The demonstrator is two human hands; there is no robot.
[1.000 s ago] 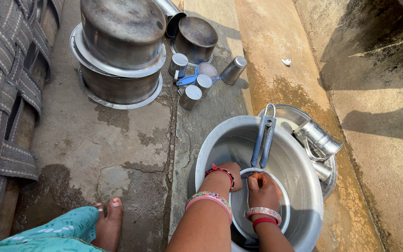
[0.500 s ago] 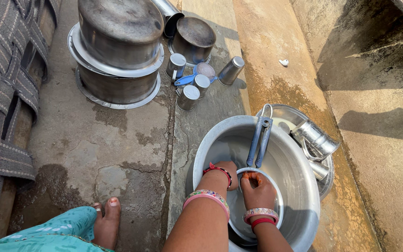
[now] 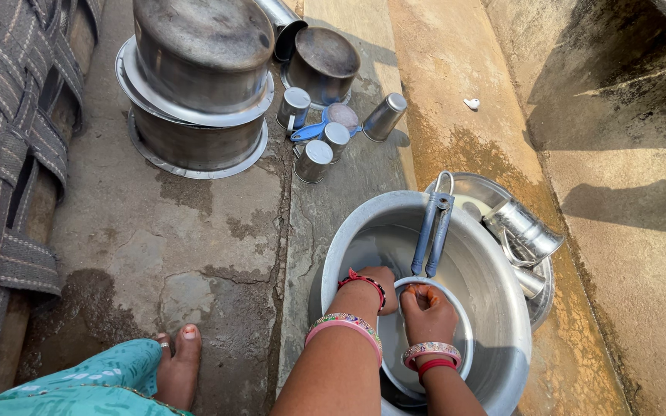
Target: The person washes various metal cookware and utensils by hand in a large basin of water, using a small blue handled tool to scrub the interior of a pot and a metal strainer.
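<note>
Small bowl (image 3: 456,339) bottom hidden; left hand (image 3: 379,285) fingers behind rim.

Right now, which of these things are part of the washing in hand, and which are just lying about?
In hand:
left hand
right hand, pressed inside the small bowl
small bowl
big basin
tongs, leaning on the basin rim

Lying about:
stacked pots
cups upside down
blue strainer
jug on a plate

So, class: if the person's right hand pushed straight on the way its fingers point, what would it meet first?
Probably the blue-handled tongs just beyond the right hand, leaning in the big basin; depth is unclear.
</note>
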